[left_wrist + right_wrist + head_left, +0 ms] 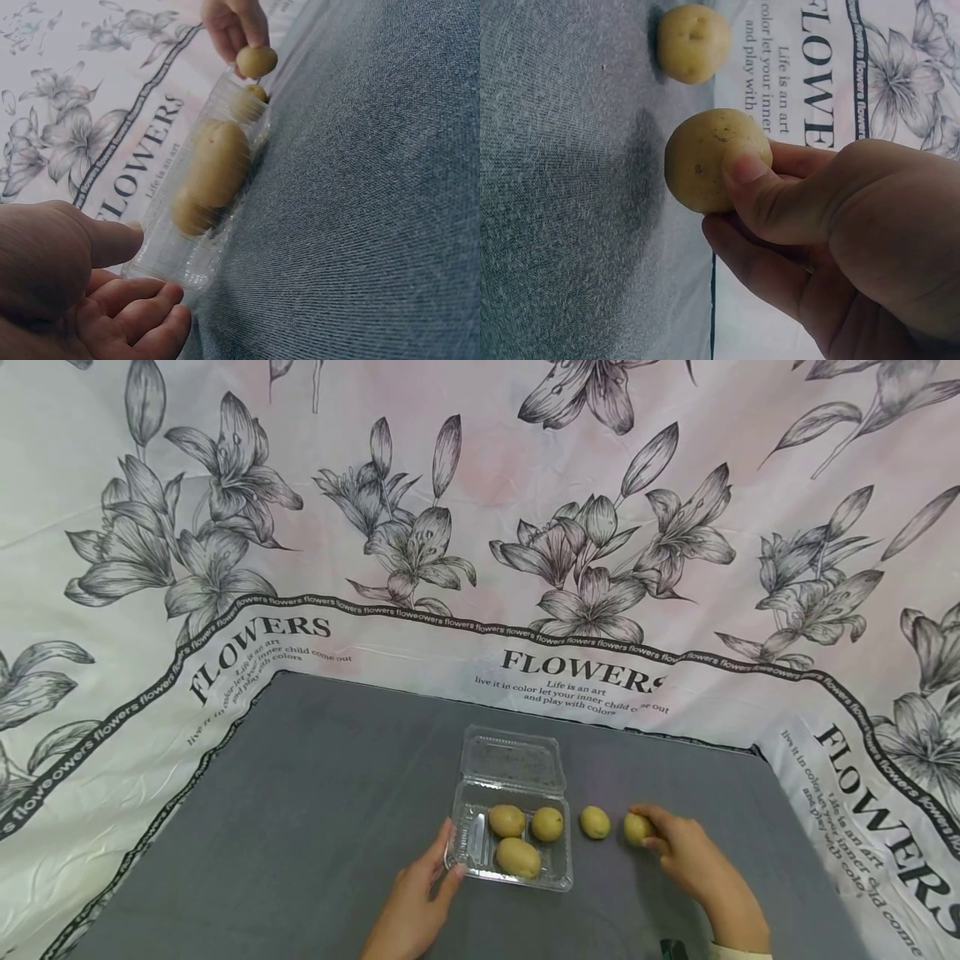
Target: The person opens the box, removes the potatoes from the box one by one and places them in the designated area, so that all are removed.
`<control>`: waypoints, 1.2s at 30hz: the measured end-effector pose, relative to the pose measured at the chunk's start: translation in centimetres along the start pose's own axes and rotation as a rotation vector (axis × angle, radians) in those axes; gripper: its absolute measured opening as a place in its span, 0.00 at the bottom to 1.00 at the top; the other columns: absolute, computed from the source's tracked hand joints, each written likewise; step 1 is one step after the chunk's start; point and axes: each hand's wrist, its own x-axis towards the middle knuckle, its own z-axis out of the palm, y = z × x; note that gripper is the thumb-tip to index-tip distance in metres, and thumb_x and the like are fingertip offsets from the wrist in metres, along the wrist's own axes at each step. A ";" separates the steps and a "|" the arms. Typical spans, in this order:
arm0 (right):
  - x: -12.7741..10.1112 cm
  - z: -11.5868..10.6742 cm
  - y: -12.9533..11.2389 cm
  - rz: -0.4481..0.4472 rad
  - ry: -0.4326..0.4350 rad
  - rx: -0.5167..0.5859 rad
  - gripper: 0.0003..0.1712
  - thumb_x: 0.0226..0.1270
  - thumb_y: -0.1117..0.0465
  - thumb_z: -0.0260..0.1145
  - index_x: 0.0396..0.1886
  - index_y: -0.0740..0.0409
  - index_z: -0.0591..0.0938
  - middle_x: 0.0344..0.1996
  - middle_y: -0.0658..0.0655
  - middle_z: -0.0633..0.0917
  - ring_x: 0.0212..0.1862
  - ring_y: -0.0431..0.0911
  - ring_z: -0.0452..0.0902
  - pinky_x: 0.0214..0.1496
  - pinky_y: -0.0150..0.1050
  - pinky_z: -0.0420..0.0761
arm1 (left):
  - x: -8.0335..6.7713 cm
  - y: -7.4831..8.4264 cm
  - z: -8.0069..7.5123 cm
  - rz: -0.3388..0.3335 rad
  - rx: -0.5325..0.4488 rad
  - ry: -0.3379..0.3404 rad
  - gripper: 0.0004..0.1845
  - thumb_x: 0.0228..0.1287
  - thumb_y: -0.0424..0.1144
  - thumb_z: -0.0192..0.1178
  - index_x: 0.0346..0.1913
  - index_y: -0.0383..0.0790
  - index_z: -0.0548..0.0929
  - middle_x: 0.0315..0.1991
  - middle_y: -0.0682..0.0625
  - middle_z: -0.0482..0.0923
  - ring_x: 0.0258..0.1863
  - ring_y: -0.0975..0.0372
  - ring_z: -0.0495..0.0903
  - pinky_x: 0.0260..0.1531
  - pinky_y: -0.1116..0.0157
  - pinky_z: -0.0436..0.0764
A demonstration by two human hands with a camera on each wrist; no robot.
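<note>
A clear plastic clamshell container (475,839) lies with its lid folded back on the grey table. Inside are three yellow potatoes, one large (518,857) in front and two smaller behind. My left hand (417,893) holds the container's front left corner between thumb and fingers, as the left wrist view (112,285) also shows. To the right of the container, my right hand (686,852) pinches a small round potato (705,161) between thumb and fingers, close over the cloth. Another loose potato (595,822) lies between that hand and the container.
The grey cloth-covered table (337,777) reaches back to a white curtain (420,647) printed with flowers and lettering, which also bounds both sides. Behind the potatoes stands the container's open lid (513,758). A small dark object (673,949) shows beside the right sleeve.
</note>
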 end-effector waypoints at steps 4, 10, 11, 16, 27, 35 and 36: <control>0.0 0.0 0.1 0.033 -0.031 -0.002 0.25 0.71 0.74 0.68 0.67 0.65 0.80 0.57 0.70 0.86 0.59 0.66 0.83 0.57 0.65 0.84 | -0.1 -0.1 0.1 -0.006 0.009 0.001 0.36 0.81 0.45 0.61 0.83 0.36 0.61 0.75 0.34 0.69 0.63 0.37 0.80 0.65 0.42 0.78; 0.1 0.0 0.2 0.062 -0.065 0.001 0.26 0.71 0.74 0.68 0.68 0.65 0.79 0.59 0.71 0.85 0.60 0.67 0.82 0.58 0.65 0.84 | -0.1 0.0 0.2 -0.008 0.000 -0.002 0.36 0.81 0.45 0.60 0.83 0.37 0.61 0.76 0.34 0.68 0.63 0.36 0.80 0.65 0.42 0.78; 0.1 0.0 0.2 0.061 -0.065 0.001 0.26 0.71 0.74 0.68 0.68 0.66 0.79 0.59 0.71 0.85 0.60 0.67 0.82 0.58 0.65 0.84 | -0.1 0.0 0.2 -0.007 0.000 -0.002 0.36 0.81 0.46 0.60 0.83 0.37 0.61 0.76 0.34 0.67 0.64 0.36 0.80 0.65 0.42 0.78; 0.3 -0.1 0.1 0.053 -0.058 -0.024 0.25 0.71 0.72 0.69 0.66 0.68 0.80 0.57 0.72 0.85 0.59 0.68 0.82 0.57 0.66 0.83 | -0.1 0.0 0.2 0.000 -0.001 0.002 0.36 0.81 0.45 0.60 0.83 0.37 0.61 0.76 0.35 0.67 0.64 0.36 0.79 0.65 0.42 0.78; 0.2 0.2 -0.2 0.076 -0.049 -0.024 0.27 0.72 0.63 0.73 0.67 0.68 0.80 0.56 0.73 0.86 0.56 0.67 0.84 0.55 0.64 0.85 | -0.1 -0.2 0.2 0.007 -0.021 -0.002 0.36 0.81 0.44 0.60 0.82 0.33 0.61 0.76 0.33 0.67 0.67 0.38 0.77 0.65 0.45 0.77; 0.4 0.5 -0.2 0.061 -0.026 -0.030 0.29 0.73 0.61 0.73 0.69 0.69 0.79 0.56 0.74 0.85 0.53 0.66 0.86 0.53 0.63 0.86 | 0.4 0.1 0.6 0.029 -0.133 0.042 0.35 0.80 0.37 0.61 0.80 0.25 0.60 0.77 0.31 0.64 0.74 0.42 0.68 0.70 0.48 0.72; 0.4 0.5 -0.3 0.064 -0.027 -0.030 0.29 0.73 0.61 0.72 0.69 0.69 0.79 0.56 0.75 0.85 0.53 0.66 0.86 0.53 0.63 0.86 | 0.5 0.1 0.7 0.034 -0.152 0.047 0.35 0.79 0.36 0.61 0.80 0.24 0.60 0.77 0.31 0.64 0.75 0.42 0.67 0.70 0.48 0.71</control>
